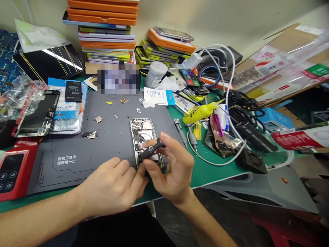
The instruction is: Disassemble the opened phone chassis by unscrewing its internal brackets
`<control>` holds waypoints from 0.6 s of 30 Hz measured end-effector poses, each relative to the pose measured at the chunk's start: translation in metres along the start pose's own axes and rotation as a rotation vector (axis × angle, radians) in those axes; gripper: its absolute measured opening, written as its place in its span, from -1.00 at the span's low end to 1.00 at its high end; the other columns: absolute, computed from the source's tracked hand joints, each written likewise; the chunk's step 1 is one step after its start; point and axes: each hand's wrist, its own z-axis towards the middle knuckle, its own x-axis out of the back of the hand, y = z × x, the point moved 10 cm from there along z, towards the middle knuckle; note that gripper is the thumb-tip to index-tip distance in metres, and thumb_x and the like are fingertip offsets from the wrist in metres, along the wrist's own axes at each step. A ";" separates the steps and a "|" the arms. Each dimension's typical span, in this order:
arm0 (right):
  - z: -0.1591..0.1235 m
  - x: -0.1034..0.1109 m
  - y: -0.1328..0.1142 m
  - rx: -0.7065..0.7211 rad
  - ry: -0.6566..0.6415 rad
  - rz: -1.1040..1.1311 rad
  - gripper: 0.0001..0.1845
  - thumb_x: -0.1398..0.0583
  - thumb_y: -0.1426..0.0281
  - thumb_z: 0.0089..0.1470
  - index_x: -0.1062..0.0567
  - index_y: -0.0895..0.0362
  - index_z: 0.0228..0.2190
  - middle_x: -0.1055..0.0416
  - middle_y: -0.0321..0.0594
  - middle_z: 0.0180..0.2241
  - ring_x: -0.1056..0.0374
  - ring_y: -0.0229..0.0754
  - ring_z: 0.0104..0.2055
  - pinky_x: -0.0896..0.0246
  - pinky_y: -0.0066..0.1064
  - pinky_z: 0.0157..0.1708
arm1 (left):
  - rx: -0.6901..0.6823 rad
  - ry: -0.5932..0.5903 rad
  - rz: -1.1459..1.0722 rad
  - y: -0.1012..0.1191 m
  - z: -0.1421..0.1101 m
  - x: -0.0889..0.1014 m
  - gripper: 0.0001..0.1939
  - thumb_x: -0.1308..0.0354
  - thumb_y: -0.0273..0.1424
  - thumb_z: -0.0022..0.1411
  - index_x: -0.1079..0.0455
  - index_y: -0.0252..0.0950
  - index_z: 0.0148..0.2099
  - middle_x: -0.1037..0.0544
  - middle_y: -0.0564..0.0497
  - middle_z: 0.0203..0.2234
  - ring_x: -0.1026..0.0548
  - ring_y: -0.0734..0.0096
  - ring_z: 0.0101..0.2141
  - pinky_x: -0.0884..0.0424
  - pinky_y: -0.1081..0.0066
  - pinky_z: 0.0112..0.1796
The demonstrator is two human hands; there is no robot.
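Note:
An opened smartphone lies on the dark grey work mat, its inner parts bare. Over its lower left corner, my right hand is closed on a small black screwdriver, held at a slant with its tip down at the phone. My left hand rests at the phone's near end, fingers curled and pressed together; whatever they may pinch is hidden. Left of the phone on the mat sit a small metal-and-black part, a square metal piece and a white SIM tray.
At the left are a red device, a detached phone screen and a black battery. Stacked orange cases stand behind the mat. A yellow bottle, white cable and a black fan crowd the right.

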 end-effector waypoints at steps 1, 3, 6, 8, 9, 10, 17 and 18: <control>0.000 0.001 0.000 0.001 0.006 0.015 -0.24 -0.21 0.57 0.36 -0.19 0.00 0.47 -0.47 -0.02 0.20 -0.63 -0.04 0.01 -0.72 -0.18 -0.19 | 0.006 0.006 -0.002 0.000 0.000 0.000 -0.77 -0.12 -0.45 0.52 -0.54 -0.44 -0.18 -0.52 0.07 -0.55 -0.39 0.36 -0.56 -0.19 0.26 -0.55; 0.001 0.007 -0.002 0.025 0.048 0.026 -0.27 -0.18 0.64 0.35 -0.25 0.03 0.44 -0.53 -0.04 0.17 -0.65 -0.06 -0.01 -0.71 -0.17 -0.16 | 0.015 0.014 0.003 -0.001 -0.001 0.000 -0.78 -0.13 -0.45 0.52 -0.55 -0.51 -0.07 -0.57 0.04 -0.51 -0.42 0.35 -0.53 -0.22 0.26 -0.54; 0.004 0.014 -0.010 0.110 0.096 -0.051 -0.20 -0.35 0.67 0.21 -0.34 0.03 0.39 -0.61 -0.14 0.01 -0.63 -0.11 -0.13 -0.70 -0.20 -0.20 | 0.004 0.006 0.008 0.000 -0.003 -0.001 -0.81 -0.17 -0.44 0.50 -0.54 -0.45 -0.15 -0.54 0.05 -0.53 -0.41 0.35 -0.54 -0.20 0.25 -0.55; 0.008 0.013 -0.013 0.140 0.080 -0.090 -0.22 -0.40 0.57 0.21 -0.36 0.03 0.38 -0.63 -0.12 -0.02 -0.62 -0.07 -0.10 -0.70 -0.17 -0.21 | -0.001 0.002 0.007 0.001 -0.003 -0.001 -0.81 -0.18 -0.44 0.49 -0.52 -0.40 -0.22 -0.49 0.08 -0.57 -0.40 0.35 -0.55 -0.17 0.24 -0.56; 0.009 0.012 -0.013 0.132 0.063 -0.086 -0.27 -0.36 0.55 0.26 -0.36 0.04 0.38 -0.62 -0.09 0.00 -0.61 -0.05 -0.06 -0.70 -0.14 -0.19 | 0.001 0.004 0.008 0.001 -0.003 -0.001 -0.81 -0.18 -0.44 0.49 -0.53 -0.40 -0.21 -0.48 0.09 -0.58 -0.40 0.35 -0.56 -0.17 0.25 -0.56; 0.011 0.011 -0.012 0.119 0.051 -0.074 -0.31 -0.30 0.56 0.31 -0.35 0.05 0.39 -0.62 -0.07 0.02 -0.61 -0.03 -0.02 -0.70 -0.11 -0.16 | 0.004 0.006 0.011 0.001 -0.003 -0.001 -0.81 -0.17 -0.44 0.50 -0.54 -0.43 -0.16 -0.49 0.09 -0.57 -0.40 0.35 -0.56 -0.18 0.25 -0.57; 0.015 0.017 -0.010 0.066 0.057 -0.097 -0.33 -0.26 0.59 0.31 -0.39 -0.12 0.34 -0.64 -0.19 -0.04 -0.61 -0.07 -0.09 -0.67 -0.15 -0.23 | 0.019 0.012 0.016 -0.001 -0.003 0.000 -0.76 -0.11 -0.44 0.53 -0.55 -0.52 -0.04 -0.55 0.04 -0.53 -0.43 0.36 -0.53 -0.24 0.27 -0.56; 0.016 0.016 -0.009 0.056 0.038 -0.072 -0.32 -0.22 0.63 0.31 -0.39 -0.10 0.34 -0.63 -0.17 -0.03 -0.61 -0.07 -0.07 -0.67 -0.15 -0.21 | 0.019 0.016 0.015 -0.002 -0.003 0.000 -0.75 -0.11 -0.44 0.54 -0.55 -0.53 -0.03 -0.55 0.04 -0.53 -0.43 0.36 -0.53 -0.24 0.27 -0.56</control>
